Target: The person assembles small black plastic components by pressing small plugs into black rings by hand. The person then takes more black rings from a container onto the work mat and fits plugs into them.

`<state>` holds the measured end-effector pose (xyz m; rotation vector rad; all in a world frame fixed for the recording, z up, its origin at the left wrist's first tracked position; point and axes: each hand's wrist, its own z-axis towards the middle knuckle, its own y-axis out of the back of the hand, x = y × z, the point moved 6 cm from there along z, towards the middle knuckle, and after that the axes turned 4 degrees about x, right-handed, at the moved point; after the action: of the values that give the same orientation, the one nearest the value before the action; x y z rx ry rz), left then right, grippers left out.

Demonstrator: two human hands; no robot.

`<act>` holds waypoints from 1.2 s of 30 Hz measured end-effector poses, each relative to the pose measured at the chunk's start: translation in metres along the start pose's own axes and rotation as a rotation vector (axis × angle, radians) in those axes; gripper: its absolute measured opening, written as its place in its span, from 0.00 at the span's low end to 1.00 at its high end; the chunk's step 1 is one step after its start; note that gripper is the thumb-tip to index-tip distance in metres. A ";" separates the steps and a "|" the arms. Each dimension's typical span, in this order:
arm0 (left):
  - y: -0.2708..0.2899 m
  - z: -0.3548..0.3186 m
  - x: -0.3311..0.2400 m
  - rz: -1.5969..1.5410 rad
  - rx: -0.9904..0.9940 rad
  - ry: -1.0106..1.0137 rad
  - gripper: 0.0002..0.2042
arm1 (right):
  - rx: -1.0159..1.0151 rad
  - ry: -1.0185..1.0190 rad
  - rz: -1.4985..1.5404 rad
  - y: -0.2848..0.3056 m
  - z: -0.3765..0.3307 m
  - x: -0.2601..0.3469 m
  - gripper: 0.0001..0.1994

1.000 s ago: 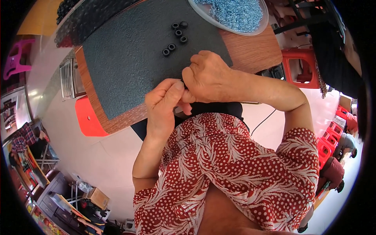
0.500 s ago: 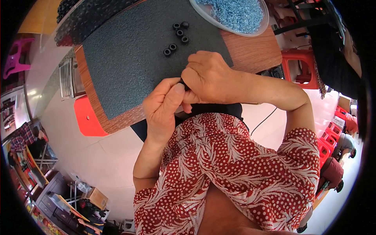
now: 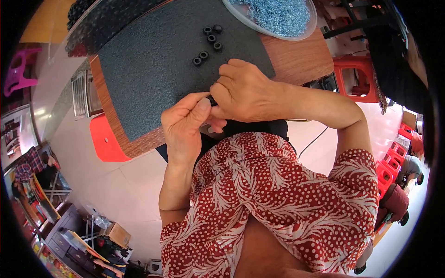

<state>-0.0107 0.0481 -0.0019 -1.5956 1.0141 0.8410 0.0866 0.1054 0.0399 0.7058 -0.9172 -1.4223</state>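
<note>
Close together over the mat's near edge, both my hands are closed at the fingertips. Between them a small black piece [image 3: 212, 100] shows, mostly covered by fingers; its full shape is hidden. My left hand [image 3: 183, 124] pinches it with the thumb on top. My right hand [image 3: 242, 91] has its fingers curled round the other side, knuckles up. Just beyond the hands, several small black rings [image 3: 212, 38] lie in a loose group on the dark grey mat [image 3: 153, 69].
The mat covers most of a wood-patterned table [image 3: 301, 60]. At the far right stands a clear round tub [image 3: 304, 36] of small pale-blue pieces. Far left, a clear container holds many black pieces [image 3: 116, 28]. Red stools [image 3: 105, 139] flank the table; other people sit farther off.
Both hands have shifted slightly left together, and the left thumb and fingers have drawn a little away from the right hand. The rings on the mat lie as before.
</note>
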 end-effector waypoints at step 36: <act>0.039 0.023 0.002 0.164 -0.292 -0.194 0.08 | 0.019 -0.927 -0.385 0.121 0.093 -0.317 0.14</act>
<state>-0.0465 0.0653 -0.0239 -1.6479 0.9226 1.2792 0.0913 0.4378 0.1567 0.2009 -1.5529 -2.1449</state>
